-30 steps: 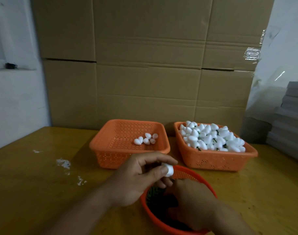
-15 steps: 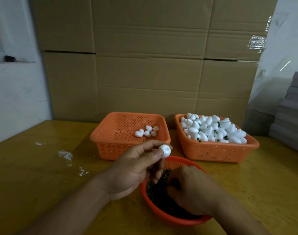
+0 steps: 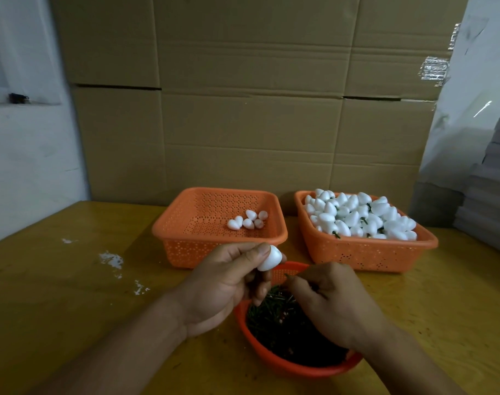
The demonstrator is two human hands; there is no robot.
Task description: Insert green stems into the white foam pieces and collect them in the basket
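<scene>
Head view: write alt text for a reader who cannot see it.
A left hand pinches a white foam piece while the right hand holds a green stem beside it, over a round orange bowl of stems. Behind on the wooden table stand a left basket with a few foam pieces and a right basket heaped with them.

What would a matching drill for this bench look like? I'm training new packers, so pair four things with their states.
Things:
1. left basket
2. right basket
3. round bowl
4. left hand

States:
A. holds dark green stems
B. pinches one white foam piece
C. holds only a few foam pieces
D. heaped with foam pieces, some with green stems showing

Pairs: 1-C, 2-D, 3-A, 4-B
</scene>
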